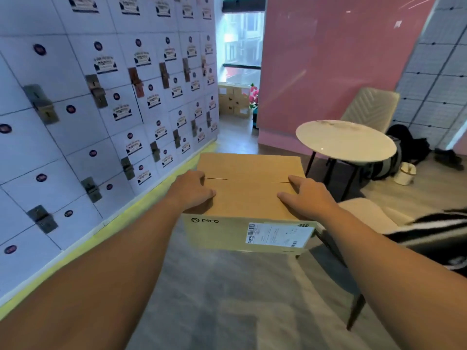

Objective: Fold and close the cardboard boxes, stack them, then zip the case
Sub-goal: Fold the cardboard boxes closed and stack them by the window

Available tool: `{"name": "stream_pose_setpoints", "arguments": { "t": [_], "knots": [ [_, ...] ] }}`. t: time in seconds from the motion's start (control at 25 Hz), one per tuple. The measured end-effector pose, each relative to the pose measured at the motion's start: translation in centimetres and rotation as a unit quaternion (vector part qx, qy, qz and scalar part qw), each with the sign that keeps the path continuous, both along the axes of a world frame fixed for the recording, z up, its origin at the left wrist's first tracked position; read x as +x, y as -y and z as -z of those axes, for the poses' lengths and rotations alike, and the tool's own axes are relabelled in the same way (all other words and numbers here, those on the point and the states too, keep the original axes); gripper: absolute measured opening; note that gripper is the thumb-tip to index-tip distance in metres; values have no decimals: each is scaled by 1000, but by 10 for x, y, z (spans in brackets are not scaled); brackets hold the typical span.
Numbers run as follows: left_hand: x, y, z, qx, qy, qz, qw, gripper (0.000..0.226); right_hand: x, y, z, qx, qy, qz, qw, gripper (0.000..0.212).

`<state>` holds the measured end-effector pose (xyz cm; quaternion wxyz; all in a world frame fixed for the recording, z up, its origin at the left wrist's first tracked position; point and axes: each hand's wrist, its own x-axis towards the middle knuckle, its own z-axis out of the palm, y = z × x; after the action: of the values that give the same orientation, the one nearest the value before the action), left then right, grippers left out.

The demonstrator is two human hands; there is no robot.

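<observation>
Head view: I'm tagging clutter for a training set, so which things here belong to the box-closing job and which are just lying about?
Part of the job:
- PICO cardboard box, flaps shut, seam on top
- left hand and right hand, both pressing flat on its top

Just lying about:
- round white table
- pale chair
- black bag
- white cup on the floor
- pink flowers
- wall of white lockers
</observation>
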<state>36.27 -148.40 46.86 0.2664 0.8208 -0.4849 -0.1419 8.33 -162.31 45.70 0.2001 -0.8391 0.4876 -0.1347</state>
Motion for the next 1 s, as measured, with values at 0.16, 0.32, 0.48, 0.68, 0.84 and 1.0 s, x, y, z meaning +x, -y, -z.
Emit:
{"name": "stream_pose_setpoints", "arguments": {
  "t": [0.16,0.32,0.48,0.68,0.84,1.0],
  "knots": [
    [65,83,-2,-1,2,-16,1000,33,71,101,-4,-11,-12,-31,999,80],
    [161,192,4,12,23,-14,1000,36,166,213,4,-10,-12,-50,999,81],
    [254,297,-5,16,38,4,999,37,253,314,-2,-15,1,-37,999,80],
    [349,441,-18,3,47,25,999,37,343,450,-10,1,18,-22,1000,82],
    [409,564,-8,1,60,29,998,38,401,570,4,-7,24,-19,999,79],
    [466,703,0,3,43,28,999,37,461,716,14,-1,16,-21,1000,78]
  ]
}}
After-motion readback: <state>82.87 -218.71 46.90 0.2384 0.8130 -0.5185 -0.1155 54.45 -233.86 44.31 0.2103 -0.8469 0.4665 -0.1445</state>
